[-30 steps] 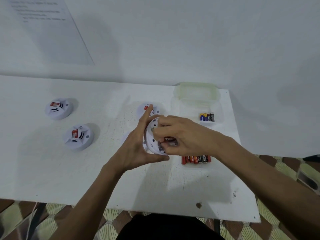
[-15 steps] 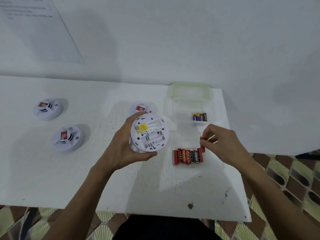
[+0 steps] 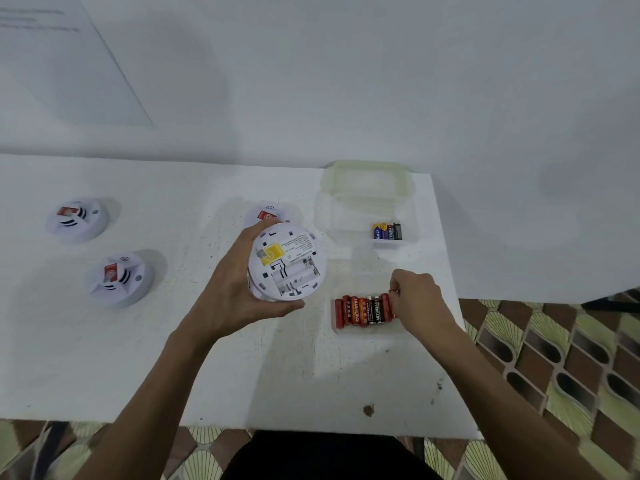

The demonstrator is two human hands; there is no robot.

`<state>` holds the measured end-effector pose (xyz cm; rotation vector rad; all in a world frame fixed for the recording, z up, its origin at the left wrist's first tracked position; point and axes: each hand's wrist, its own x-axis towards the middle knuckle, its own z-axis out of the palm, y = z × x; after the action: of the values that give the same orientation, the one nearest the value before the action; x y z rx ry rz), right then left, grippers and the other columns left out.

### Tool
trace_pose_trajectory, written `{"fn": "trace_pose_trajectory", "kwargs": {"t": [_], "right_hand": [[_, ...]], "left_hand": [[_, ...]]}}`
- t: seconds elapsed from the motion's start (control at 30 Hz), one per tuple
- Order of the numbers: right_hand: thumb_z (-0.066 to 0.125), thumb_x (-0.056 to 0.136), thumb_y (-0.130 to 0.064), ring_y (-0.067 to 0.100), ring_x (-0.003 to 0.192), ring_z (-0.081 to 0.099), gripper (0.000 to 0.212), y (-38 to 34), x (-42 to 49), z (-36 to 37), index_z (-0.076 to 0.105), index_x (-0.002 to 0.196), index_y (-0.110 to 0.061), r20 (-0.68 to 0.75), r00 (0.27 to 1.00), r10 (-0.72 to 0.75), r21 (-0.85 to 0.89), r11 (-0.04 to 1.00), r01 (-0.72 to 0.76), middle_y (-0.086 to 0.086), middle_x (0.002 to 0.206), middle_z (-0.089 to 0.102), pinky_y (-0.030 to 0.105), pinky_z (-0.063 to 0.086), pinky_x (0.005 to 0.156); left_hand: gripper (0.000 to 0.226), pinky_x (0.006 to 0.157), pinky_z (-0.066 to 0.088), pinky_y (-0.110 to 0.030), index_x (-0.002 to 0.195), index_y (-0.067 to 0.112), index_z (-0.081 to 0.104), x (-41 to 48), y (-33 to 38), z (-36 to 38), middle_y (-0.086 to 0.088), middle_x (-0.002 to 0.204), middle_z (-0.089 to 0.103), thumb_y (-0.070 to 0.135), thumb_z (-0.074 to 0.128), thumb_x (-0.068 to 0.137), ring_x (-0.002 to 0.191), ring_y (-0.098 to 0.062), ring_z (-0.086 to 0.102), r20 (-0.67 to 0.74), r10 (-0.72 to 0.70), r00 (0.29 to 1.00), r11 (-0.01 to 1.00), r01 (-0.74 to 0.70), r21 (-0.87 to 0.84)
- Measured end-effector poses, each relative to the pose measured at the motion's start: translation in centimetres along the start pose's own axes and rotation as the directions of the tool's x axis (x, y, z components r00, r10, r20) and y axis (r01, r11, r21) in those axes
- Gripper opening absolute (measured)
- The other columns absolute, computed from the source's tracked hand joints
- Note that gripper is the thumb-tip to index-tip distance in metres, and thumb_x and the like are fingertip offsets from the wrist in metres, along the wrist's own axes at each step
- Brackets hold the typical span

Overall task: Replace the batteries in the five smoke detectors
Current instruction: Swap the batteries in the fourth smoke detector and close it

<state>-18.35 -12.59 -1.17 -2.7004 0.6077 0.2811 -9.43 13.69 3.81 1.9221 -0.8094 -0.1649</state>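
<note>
Head view: the left hand (image 3: pixel 228 299) sits at the middle of the frame, fingers and thumb wrapped round the rim of a white smoke detector (image 3: pixel 287 261). It holds the detector above the table (image 3: pixel 104 358) with the underside facing the camera. That underside carries a yellow sticker, and the open battery bay below the sticker has no cells in it.

Just right of it, a row of batteries (image 3: pixel 360 310), mostly red with a dark one among them, lies side by side on the table. The right hand (image 3: pixel 420 299) is at the right end of this row, fingers curled. Thumb and forefinger pinch the end battery (image 3: pixel 385 304), which touches its neighbour.

Above the row, toward the table's far right corner, stands a clear plastic box (image 3: pixel 367 173) with a few more spare batteries (image 3: pixel 387 231) in its near right corner.

A second detector (image 3: pixel 266 213) lies face up just behind the held one, partly hidden by it. Two more detectors rest face up at the left of the frame, well apart from the hands: the upper one (image 3: pixel 77 220) and the lower one (image 3: pixel 119 278), each with a red label.

A printed sheet (image 3: pixel 52 64) hangs on the wall at the upper left.
</note>
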Motion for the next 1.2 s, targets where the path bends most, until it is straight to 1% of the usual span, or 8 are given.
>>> {"fn": "trace_pose_trajectory", "kwargs": {"t": [0.2,0.4,0.53,0.67,0.8,0.9,1.0,1.2], "right_hand": [[0.050,0.093,-0.001,0.022,0.069,0.062,0.019,0.1,0.6,-1.4,0.066,0.092,-0.011,0.027,1.000,0.000,0.034,0.999,0.000,0.011,0.090,0.069,0.030,0.054,0.064],[0.058,0.094,-0.012,0.021,0.061,0.070,0.008,-2.2,2.6,-6.3,0.065,0.091,-0.012,0.028,0.994,-0.106,0.371,0.925,0.088,0.007,0.077,0.070,0.034,0.061,0.058],[0.058,0.091,-0.017,0.025,0.080,0.065,0.017,-2.8,7.7,-7.1,0.068,0.106,-0.019,-0.133,0.981,-0.140,0.103,0.983,0.154,0.006,0.095,0.070,0.034,0.055,0.070],[0.062,0.089,-0.023,0.026,0.099,0.062,0.037,-3.3,11.9,-6.7,0.059,0.126,-0.022,0.066,0.993,-0.096,-0.159,0.982,0.106,0.006,0.119,0.061,0.029,0.044,0.073],[0.071,0.082,-0.024,0.028,0.095,0.065,0.034,-3.3,13.1,-6.1,0.065,0.114,-0.014,0.191,0.981,-0.024,-0.195,0.979,0.062,0.008,0.110,0.065,0.033,0.048,0.075],[0.073,0.078,-0.020,0.024,0.083,0.065,0.022,-2.8,13.4,-5.4,0.066,0.098,-0.015,0.185,0.982,-0.038,-0.149,0.987,0.067,0.005,0.096,0.066,0.027,0.045,0.063],[0.071,0.077,-0.016,0.019,0.072,0.058,0.019,-2.4,13.5,-5.0,0.058,0.091,-0.019,0.155,0.985,-0.074,-0.044,0.996,0.081,0.001,0.089,0.063,0.026,0.042,0.056],[0.069,0.084,-0.011,0.018,0.065,0.058,0.013,-3.5,10.3,-6.1,0.059,0.090,-0.015,-0.088,0.993,-0.084,0.414,0.903,0.114,0.004,0.090,0.066,0.022,0.042,0.046]], "left_hand": [[0.087,0.100,0.025,-0.001,0.135,0.055,0.021,0.4,-0.2,-0.3,0.044,0.134,0.027,0.076,0.063,0.061,0.124,0.017,0.031,-0.032,0.016,0.999,0.999,-0.014,0.048],[0.088,0.099,0.028,-0.003,0.136,0.054,0.020,0.8,-0.3,-0.9,0.042,0.135,0.027,0.073,0.066,0.063,0.124,0.015,0.033,-0.070,0.040,0.997,0.998,-0.036,0.059],[0.086,0.104,0.027,-0.006,0.138,0.054,0.018,1.1,-0.3,-1.3,0.041,0.138,0.026,0.071,0.063,0.067,0.127,0.014,0.032,-0.077,0.084,0.994,0.993,-0.077,0.087],[0.084,0.102,0.028,-0.006,0.137,0.052,0.020,1.5,-0.3,-1.6,0.040,0.137,0.029,0.070,0.063,0.068,0.126,0.012,0.034,-0.073,0.101,0.992,0.991,-0.094,0.094],[0.082,0.103,0.025,-0.005,0.140,0.046,0.019,1.7,-1.3,-1.3,0.038,0.140,0.027,0.057,0.065,0.073,0.128,0.013,0.031,-0.055,0.120,0.991,0.991,-0.117,0.069],[0.086,0.104,0.023,-0.005,0.142,0.043,0.018,1.7,-1.8,-1.3,0.037,0.142,0.025,0.046,0.069,0.073,0.130,0.013,0.029,-0.035,0.093,0.995,0.994,-0.091,0.056],[0.083,0.105,0.023,-0.006,0.141,0.047,0.017,1.8,-1.8,-1.7,0.039,0.141,0.025,0.060,0.064,0.073,0.130,0.013,0.029,-0.050,0.108,0.993,0.988,-0.101,0.114],[0.096,0.096,0.036,-0.010,0.135,0.055,0.018,1.8,-1.4,-2.4,0.039,0.130,0.035,0.054,0.079,0.061,0.119,0.013,0.040,-0.045,0.045,0.998,0.988,-0.038,0.149]]}}
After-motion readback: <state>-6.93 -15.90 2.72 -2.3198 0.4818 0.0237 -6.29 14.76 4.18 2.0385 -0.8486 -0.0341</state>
